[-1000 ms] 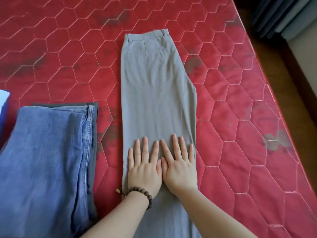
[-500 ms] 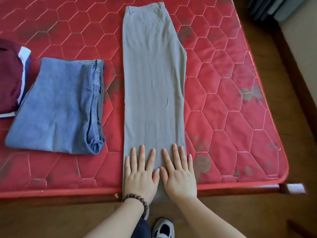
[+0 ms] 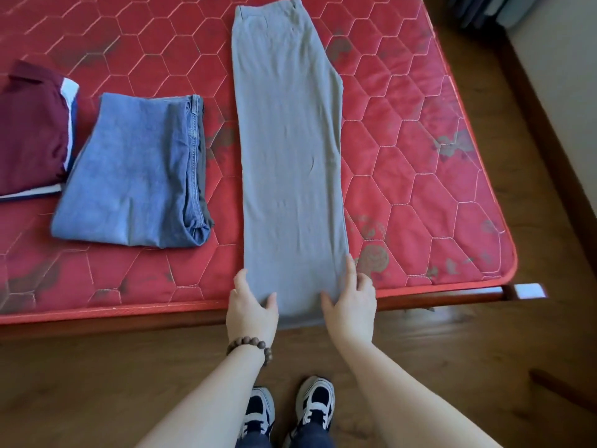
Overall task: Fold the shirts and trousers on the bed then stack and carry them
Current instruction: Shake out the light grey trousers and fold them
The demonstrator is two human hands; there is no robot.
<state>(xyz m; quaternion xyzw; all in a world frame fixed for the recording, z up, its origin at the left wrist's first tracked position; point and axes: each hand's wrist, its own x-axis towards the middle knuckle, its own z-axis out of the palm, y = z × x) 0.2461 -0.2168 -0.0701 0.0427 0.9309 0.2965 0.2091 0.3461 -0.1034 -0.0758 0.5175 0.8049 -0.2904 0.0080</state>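
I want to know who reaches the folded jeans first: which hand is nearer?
Left. The left hand grips the grey trousers' hem edge on the folded jeans' side; the right hand grips the far edge.

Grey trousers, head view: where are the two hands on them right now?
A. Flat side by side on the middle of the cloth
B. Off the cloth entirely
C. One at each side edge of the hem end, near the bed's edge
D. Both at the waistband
C. The left hand and right hand each grip a side edge of the grey trousers at the hem end, thumbs on top, by the near edge of the bed.
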